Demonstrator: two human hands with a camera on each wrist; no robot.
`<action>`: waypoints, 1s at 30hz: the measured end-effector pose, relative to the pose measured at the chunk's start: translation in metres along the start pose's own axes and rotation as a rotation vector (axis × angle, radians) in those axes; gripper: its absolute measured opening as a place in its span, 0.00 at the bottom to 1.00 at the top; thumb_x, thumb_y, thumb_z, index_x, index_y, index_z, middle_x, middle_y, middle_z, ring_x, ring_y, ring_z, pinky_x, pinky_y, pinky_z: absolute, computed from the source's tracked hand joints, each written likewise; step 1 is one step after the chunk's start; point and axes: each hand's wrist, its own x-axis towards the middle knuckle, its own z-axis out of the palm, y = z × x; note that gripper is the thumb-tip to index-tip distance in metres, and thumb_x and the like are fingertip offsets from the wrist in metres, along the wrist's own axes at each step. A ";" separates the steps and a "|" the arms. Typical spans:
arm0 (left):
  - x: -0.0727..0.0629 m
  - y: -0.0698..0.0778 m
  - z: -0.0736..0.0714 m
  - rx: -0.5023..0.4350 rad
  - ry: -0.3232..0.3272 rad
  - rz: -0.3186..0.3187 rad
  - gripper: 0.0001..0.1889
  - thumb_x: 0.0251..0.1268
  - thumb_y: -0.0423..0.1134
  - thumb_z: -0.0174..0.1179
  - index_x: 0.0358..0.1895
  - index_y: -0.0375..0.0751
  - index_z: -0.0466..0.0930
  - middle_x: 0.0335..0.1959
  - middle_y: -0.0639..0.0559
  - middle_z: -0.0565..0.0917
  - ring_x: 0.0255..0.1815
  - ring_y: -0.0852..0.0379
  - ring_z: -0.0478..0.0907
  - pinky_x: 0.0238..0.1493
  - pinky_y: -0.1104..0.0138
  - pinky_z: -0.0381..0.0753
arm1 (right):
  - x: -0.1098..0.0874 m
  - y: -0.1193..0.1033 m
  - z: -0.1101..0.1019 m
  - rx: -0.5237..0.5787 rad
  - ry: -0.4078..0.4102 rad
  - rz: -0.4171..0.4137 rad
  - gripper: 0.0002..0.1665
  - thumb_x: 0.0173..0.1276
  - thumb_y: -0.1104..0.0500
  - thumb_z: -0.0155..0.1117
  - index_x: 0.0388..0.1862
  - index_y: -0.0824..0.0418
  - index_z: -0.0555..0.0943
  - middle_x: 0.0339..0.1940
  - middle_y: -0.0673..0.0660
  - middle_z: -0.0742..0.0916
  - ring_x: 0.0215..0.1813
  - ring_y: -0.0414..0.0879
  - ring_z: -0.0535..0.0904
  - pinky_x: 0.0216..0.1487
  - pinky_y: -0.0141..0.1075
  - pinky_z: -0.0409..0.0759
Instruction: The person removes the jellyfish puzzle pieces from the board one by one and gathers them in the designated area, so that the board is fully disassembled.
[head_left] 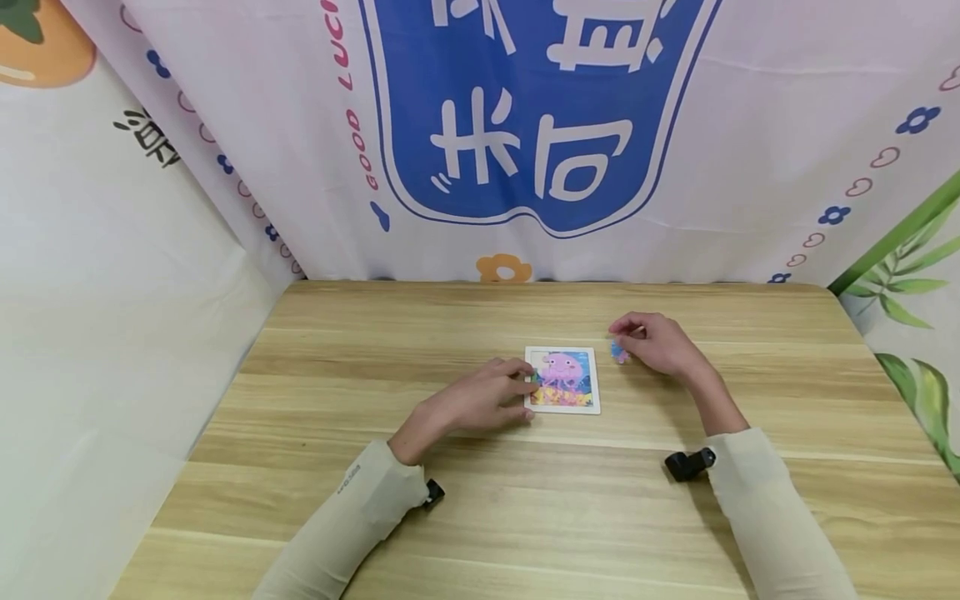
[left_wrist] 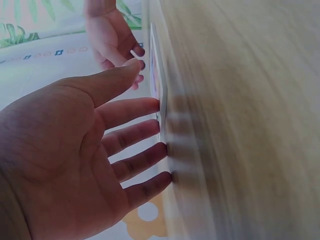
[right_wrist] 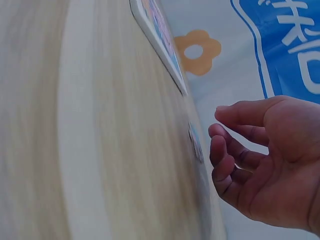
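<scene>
A square jigsaw puzzle (head_left: pixel 564 379) with a white border and a pink octopus picture lies flat on the table. Its upper-left corner shows a pale patch without picture. My left hand (head_left: pixel 491 396) rests at its left side, fingers spread and fairly straight, fingertips on the border in the left wrist view. To the right of the board lies a small blue and pink puzzle piece (head_left: pixel 619 351), partly covered by my right hand (head_left: pixel 654 343). In the right wrist view this hand's loosely bent fingers (right_wrist: pixel 225 167) hover beside the piece (right_wrist: pixel 195 143), with a gap between them.
The wooden table (head_left: pixel 420 325) runs back to a hanging cloth (head_left: pixel 712 225) with a blue sign and an orange flower. Another white cloth (head_left: pixel 150 333) hangs along the left side. Black wrist cameras (head_left: pixel 688 464) sit at both sleeves, close above the table.
</scene>
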 end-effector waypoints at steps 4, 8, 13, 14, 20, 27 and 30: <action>0.001 0.002 -0.004 0.008 -0.017 0.006 0.28 0.83 0.54 0.59 0.77 0.47 0.76 0.82 0.48 0.69 0.82 0.46 0.66 0.82 0.52 0.71 | 0.003 -0.009 0.006 0.024 -0.030 -0.026 0.15 0.82 0.60 0.61 0.60 0.65 0.85 0.53 0.65 0.88 0.47 0.53 0.84 0.44 0.36 0.82; 0.002 0.005 -0.007 0.010 -0.025 0.016 0.26 0.83 0.52 0.59 0.76 0.46 0.78 0.80 0.46 0.71 0.80 0.46 0.68 0.80 0.53 0.73 | 0.006 -0.017 0.013 0.023 -0.046 -0.050 0.14 0.82 0.61 0.61 0.59 0.65 0.86 0.53 0.65 0.88 0.48 0.52 0.84 0.44 0.35 0.82; 0.007 0.011 -0.011 0.013 -0.018 0.017 0.25 0.83 0.52 0.59 0.74 0.48 0.80 0.80 0.47 0.71 0.80 0.47 0.68 0.79 0.54 0.74 | 0.010 -0.027 0.024 -0.005 -0.062 -0.086 0.13 0.79 0.63 0.63 0.57 0.64 0.87 0.51 0.63 0.89 0.51 0.55 0.84 0.52 0.41 0.82; 0.008 0.012 -0.012 0.016 -0.021 0.018 0.25 0.83 0.53 0.60 0.75 0.48 0.79 0.81 0.47 0.71 0.80 0.47 0.68 0.80 0.53 0.74 | 0.011 -0.029 0.026 -0.007 -0.070 -0.093 0.13 0.79 0.63 0.63 0.57 0.64 0.87 0.51 0.63 0.90 0.51 0.55 0.84 0.53 0.43 0.82; 0.021 0.019 -0.011 0.046 -0.054 0.043 0.28 0.83 0.54 0.58 0.77 0.46 0.77 0.83 0.47 0.69 0.82 0.46 0.67 0.88 0.52 0.60 | 0.014 -0.038 0.038 -0.012 -0.101 -0.109 0.14 0.76 0.65 0.66 0.57 0.65 0.86 0.52 0.64 0.90 0.52 0.55 0.85 0.59 0.49 0.84; 0.026 0.018 -0.008 0.061 -0.069 0.079 0.27 0.83 0.52 0.59 0.77 0.43 0.77 0.81 0.46 0.71 0.81 0.45 0.68 0.90 0.51 0.53 | 0.016 -0.046 0.043 -0.019 -0.117 -0.132 0.16 0.71 0.66 0.72 0.57 0.64 0.86 0.53 0.63 0.90 0.49 0.52 0.84 0.54 0.44 0.85; 0.026 0.017 -0.006 0.073 -0.059 0.078 0.27 0.83 0.53 0.59 0.77 0.45 0.77 0.81 0.48 0.71 0.81 0.45 0.67 0.89 0.51 0.55 | 0.017 -0.046 0.044 -0.029 -0.132 -0.121 0.17 0.69 0.67 0.74 0.57 0.63 0.87 0.53 0.61 0.89 0.47 0.50 0.82 0.50 0.40 0.82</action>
